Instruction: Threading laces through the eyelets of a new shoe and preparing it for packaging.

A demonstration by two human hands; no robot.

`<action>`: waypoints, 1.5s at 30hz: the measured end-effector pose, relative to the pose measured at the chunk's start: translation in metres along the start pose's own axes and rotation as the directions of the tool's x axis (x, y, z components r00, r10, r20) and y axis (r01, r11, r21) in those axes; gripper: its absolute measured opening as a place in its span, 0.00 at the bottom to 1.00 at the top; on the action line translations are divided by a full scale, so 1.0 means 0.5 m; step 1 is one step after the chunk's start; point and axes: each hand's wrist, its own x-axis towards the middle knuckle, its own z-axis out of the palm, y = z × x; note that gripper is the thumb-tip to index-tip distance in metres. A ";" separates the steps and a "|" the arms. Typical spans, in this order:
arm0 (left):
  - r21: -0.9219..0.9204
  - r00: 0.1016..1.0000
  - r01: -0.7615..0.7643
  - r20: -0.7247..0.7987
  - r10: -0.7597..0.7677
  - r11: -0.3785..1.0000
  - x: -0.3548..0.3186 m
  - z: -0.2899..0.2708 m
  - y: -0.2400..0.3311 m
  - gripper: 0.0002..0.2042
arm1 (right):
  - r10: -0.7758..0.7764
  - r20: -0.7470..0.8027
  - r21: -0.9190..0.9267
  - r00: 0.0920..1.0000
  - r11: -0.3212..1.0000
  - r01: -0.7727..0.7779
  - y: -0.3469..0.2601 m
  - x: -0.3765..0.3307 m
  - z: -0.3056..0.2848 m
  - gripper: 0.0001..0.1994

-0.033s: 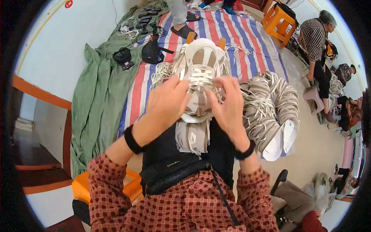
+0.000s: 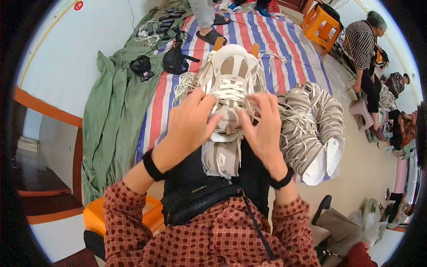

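Note:
A beige and white sneaker [image 2: 231, 91] with pale crisscrossed laces [image 2: 231, 90] lies in front of me, its toe pointing away. My left hand [image 2: 192, 116] is at the left side of its lacing, thumb held apart from the bent fingers. On the right side, my right hand [image 2: 263, 122] curves over the eyelet edge, with a gap between thumb and fingers. Neither hand shows a lace clearly gripped; the fingertips are partly hidden. Nearer to my lap is another beige sneaker [image 2: 222, 159], below the laced one.
Rows of beige laced sneakers [image 2: 307, 129] stand at the right. Loose laces [image 2: 187, 84] lie at left on the striped sheet [image 2: 278, 66]. A green cloth [image 2: 113, 120], an orange stool [image 2: 322, 26] and a seated person [image 2: 361, 46] are around me; another person stands at the far end.
Both thumbs have shifted slightly away from the fingers, and my hands are a little more open over the lacing. The sneaker stays nearly in place.

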 end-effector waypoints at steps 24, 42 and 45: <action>0.534 0.938 -0.297 0.320 0.135 0.791 0.023 0.003 0.039 0.15 | -0.195 0.563 -0.321 0.803 0.844 0.430 0.024 0.001 -0.052 0.17; -0.447 0.857 0.107 0.494 0.145 0.888 -0.184 -0.072 0.155 0.05 | -0.433 0.608 0.208 0.665 0.896 0.393 0.006 -0.187 -0.068 0.09; -0.343 0.993 0.023 0.114 0.017 0.939 -0.099 -0.037 0.109 0.05 | -0.118 0.388 0.269 0.914 0.963 0.010 0.008 -0.148 -0.054 0.09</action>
